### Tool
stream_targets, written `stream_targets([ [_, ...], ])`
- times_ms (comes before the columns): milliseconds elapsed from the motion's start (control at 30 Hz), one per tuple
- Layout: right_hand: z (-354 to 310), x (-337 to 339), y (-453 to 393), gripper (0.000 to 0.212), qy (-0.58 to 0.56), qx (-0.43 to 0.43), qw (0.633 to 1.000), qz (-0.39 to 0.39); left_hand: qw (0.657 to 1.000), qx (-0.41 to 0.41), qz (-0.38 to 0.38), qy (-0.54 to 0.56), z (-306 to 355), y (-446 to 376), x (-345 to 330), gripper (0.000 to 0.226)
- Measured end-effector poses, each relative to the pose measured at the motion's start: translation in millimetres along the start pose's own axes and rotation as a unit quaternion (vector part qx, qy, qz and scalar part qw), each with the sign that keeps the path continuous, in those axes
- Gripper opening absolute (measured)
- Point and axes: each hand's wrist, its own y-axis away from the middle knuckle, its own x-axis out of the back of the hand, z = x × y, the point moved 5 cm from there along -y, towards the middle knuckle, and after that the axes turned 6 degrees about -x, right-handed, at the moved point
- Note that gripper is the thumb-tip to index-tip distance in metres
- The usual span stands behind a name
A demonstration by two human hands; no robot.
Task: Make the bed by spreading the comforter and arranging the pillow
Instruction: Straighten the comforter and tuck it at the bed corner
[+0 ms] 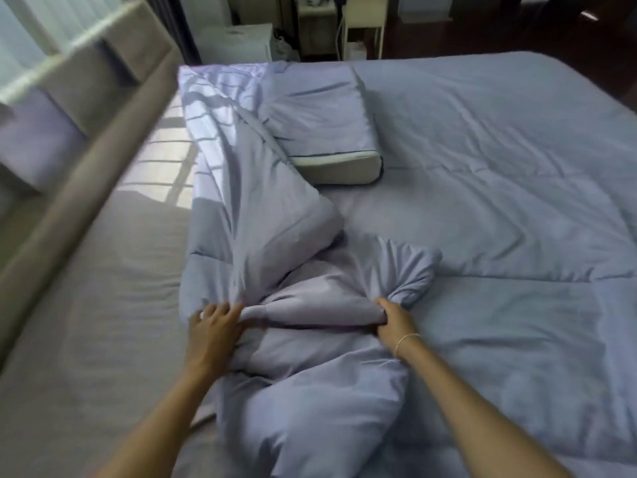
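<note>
One pale blue-lilac quilted comforter covers most of the bed, lying fairly flat on the far and right side of the pillow but bunched into a twisted ridge nearer the person. One rectangular foam pillow in a matching lilac cover, with a beige end face edged by a dark zip line, rests on top of the comforter toward the head of the bed, a fold of comforter lapping over its left edge. Two bare hands work the bunched ridge, which runs from just beside the pillow's left edge down toward the camera. The left hand lies on the left end of a gathered roll of fabric, fingers spread and only lightly bent, pressing on it; whether the thumb hooks under the cloth cannot be told. The right hand, with one thin bracelet at the wrist, is clenched around a tight gather of the comforter, a puff of fabric bulging beyond the fist. Left of the pillow and the ridge, one grey-mauve fitted sheet lies bare, patched with sunlight, up to one padded taupe headboard
</note>
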Motion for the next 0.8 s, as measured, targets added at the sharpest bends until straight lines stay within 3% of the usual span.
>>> stream_targets([
  [100,-64.7,-66.6,64.5,0.049,-0.064,0.052,0.996,-0.035,0.996,0.089,0.019,0.001,-86.1,55.7,29.3,0.028],
  [200,-117.7,-146.5,125.5,0.055,-0.065,0.096,0.987,-0.110,0.978,0.202,-0.024,0.038,-173.0,107.8,18.8,0.022],
  [333,-147.1,-199.0,179.4,0.048,-0.025,0.124,0.977,-0.170,0.956,0.198,-0.129,0.174,-250.2,144.6,-42.0,0.042],
  [400,-144.2,-198.4,186.3,0.057,-0.008,0.112,0.981,-0.160,0.945,0.232,-0.098,0.208,-230.5,141.2,-17.5,0.046],
  [467,-138.2,-187.6,187.5,0.055,-0.049,0.075,0.991,-0.098,0.941,0.253,0.013,0.226,-208.8,137.2,22.1,0.043],
  [567,-133.0,-154.0,186.0,0.039,-0.070,0.023,0.996,0.057,0.940,0.156,0.166,0.255,-172.7,127.7,64.8,0.054],
  [667,-129.2,-131.9,177.0,0.059,-0.072,-0.045,0.990,0.112,0.958,-0.025,0.181,0.223,-125.1,106.4,74.1,0.049],
  [733,-125.8,-136.0,175.7,0.076,-0.073,-0.086,0.991,0.078,0.968,-0.126,0.112,0.188,-87.7,94.2,64.5,0.057],
  [800,-122.0,-160.2,179.9,0.085,-0.100,-0.092,0.991,0.009,0.978,-0.150,-0.045,0.135,-63.4,89.9,29.6,0.080],
])
